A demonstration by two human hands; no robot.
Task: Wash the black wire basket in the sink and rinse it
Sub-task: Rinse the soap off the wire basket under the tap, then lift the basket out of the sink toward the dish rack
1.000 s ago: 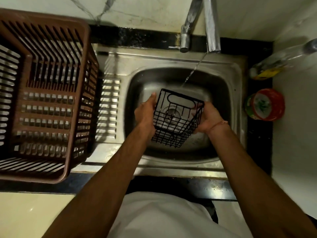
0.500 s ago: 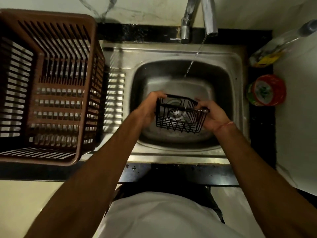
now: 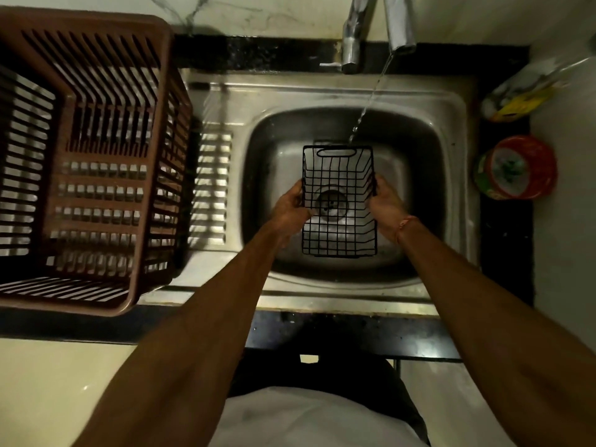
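Dim, warm light around me; glare gleams off my sink rim (image 3: 338,88) at twelve o'clock, edges bend, corners blur.

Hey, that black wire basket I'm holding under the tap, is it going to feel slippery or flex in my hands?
The black wire basket probably stays stiff: its grid looks straight with each hand gripping a side. It is likely light, being open mesh. The water stream lands at its far rim, so wet wires may feel slick.

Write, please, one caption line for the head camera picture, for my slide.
Both hands, left hand and right hand, hold a black wire basket over the steel sink under a thin water stream.
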